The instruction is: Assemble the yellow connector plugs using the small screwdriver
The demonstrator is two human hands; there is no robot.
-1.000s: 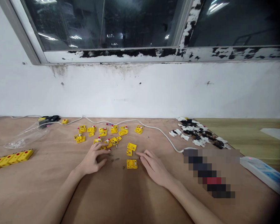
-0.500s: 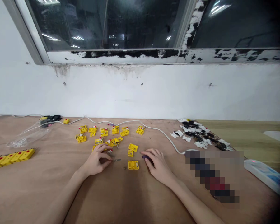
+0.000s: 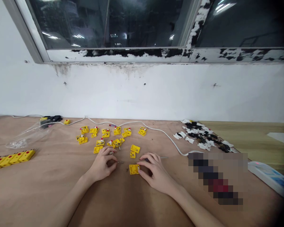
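Note:
My left hand (image 3: 105, 164) pinches a thin metal strip (image 3: 119, 162) between thumb and index finger, its tip pointing right. My right hand (image 3: 153, 168) has thumb and index finger at the right edge of an open yellow plastic case half (image 3: 133, 169) lying on the table. A screwdriver sits under the right hand's curled fingers; its dark handle is mostly covered and its metal shaft (image 3: 164, 157) sticks out to the right. Just beyond lie a yellow cover (image 3: 135, 148) and a smaller yellow piece (image 3: 132, 154). Tiny metal bits (image 3: 127, 169) lie left of the case half.
Several opened yellow cases with red-buttoned parts (image 3: 105, 133) spread beyond my left hand. A row of closed yellow units (image 3: 13, 160) and a clear bag (image 3: 26, 137) lie left. At right are black and white pieces (image 3: 203, 135), a white cable (image 3: 165, 135) and a power strip (image 3: 269, 179).
My right hand has moved slightly left and nearer, and its fingers now touch the case half. The screwdriver's shaft has come into sight behind that hand. My left hand has shifted slightly right.

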